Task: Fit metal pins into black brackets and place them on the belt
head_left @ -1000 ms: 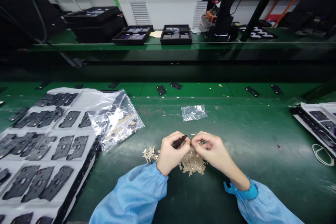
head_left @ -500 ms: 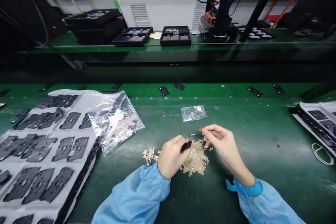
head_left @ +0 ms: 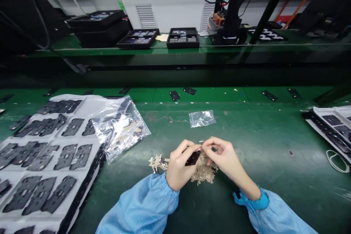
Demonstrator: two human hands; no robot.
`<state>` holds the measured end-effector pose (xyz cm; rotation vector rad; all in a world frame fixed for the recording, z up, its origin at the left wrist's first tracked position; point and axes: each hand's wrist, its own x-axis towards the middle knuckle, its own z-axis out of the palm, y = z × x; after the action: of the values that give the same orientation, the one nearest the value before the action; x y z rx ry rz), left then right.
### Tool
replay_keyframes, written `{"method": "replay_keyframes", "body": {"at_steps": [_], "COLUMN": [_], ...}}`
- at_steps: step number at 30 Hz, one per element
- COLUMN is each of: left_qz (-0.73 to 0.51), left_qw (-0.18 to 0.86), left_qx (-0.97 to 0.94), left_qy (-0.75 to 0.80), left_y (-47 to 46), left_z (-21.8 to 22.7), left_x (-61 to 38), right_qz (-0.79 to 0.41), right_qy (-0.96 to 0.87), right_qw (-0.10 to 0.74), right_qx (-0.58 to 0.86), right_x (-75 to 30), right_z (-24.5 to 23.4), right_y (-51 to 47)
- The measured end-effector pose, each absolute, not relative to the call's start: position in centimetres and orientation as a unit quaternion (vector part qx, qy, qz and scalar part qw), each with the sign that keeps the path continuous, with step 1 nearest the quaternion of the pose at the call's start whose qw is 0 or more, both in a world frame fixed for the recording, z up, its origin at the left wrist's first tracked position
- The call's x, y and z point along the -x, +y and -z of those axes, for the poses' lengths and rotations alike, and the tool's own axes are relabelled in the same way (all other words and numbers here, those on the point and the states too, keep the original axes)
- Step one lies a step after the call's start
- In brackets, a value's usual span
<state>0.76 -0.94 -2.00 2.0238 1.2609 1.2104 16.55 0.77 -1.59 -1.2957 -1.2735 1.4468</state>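
My left hand (head_left: 179,164) grips a thin black plate (head_left: 193,158), holding it tilted above the pile. The fingers of my right hand (head_left: 223,155) are pinched at the plate's upper right edge; what lies between the fingertips is hidden. Under both hands is a heap of small beige flat pieces (head_left: 205,175), partly covered by them. A smaller cluster of beige and metallic pieces (head_left: 157,162) lies just left of my left hand. Beyond the hands rests a small clear zip bag (head_left: 202,118).
On the left, a white compartment tray (head_left: 94,168) carries rows of black plates. A clear bag of beige pieces (head_left: 123,131) overlaps its corner. Several black plates (head_left: 174,95) lie along the green strip behind. Another tray (head_left: 320,131) and a pale loop (head_left: 338,161) are at right.
My right hand has moved left and its fingertips have met the black plate; a small yellow piece seen at them is now hidden. The plate has turned. Plates on the green strip have shifted slightly right.
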Motion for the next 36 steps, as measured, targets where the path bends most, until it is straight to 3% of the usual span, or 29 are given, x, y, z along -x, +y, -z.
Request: {"method": "replay_keyframes", "body": {"at_steps": [8, 15, 19, 29, 33, 36], "left_qz": [-0.471, -0.471, -0.463, -0.484, -0.552, -0.545], "left_qw": [0.274, 0.523, 0.597, 0.610, 0.611, 0.541], "left_qx": [-0.687, -0.466, -0.405, -0.366, -0.307, -0.359], "left_qy": [0.481, 0.536, 0.515, 0.510, 0.477, 0.530], "left_y": [-0.6, 0.2, 0.0, -0.2, 0.3, 1.0], "left_z": [1.8, 1.4, 1.5, 1.3, 1.8, 2.0], "left_x": [-0.8, -0.9, -1.2, -1.6, -0.7, 0.0], "right_qz": [-0.635, -0.637, -0.652, -0.559, -0.620, -0.681], "right_qy": [-0.439, -0.395, -0.382, -0.415, -0.379, -0.369], "right_qw": [0.442, 0.458, 0.470, 0.523, 0.503, 0.447], "right_qx": [0.457, 0.478, 0.456, 0.492, 0.468, 0.448], "right_x": [-16.2, -16.3, -16.0, -15.2, -15.2, -15.3], "right_z": [0.5, 0.7, 0.9, 1.1, 0.3, -0.6], "right_y": [0.9, 0.8, 0.6, -0.1, -0.3, -0.4]}}
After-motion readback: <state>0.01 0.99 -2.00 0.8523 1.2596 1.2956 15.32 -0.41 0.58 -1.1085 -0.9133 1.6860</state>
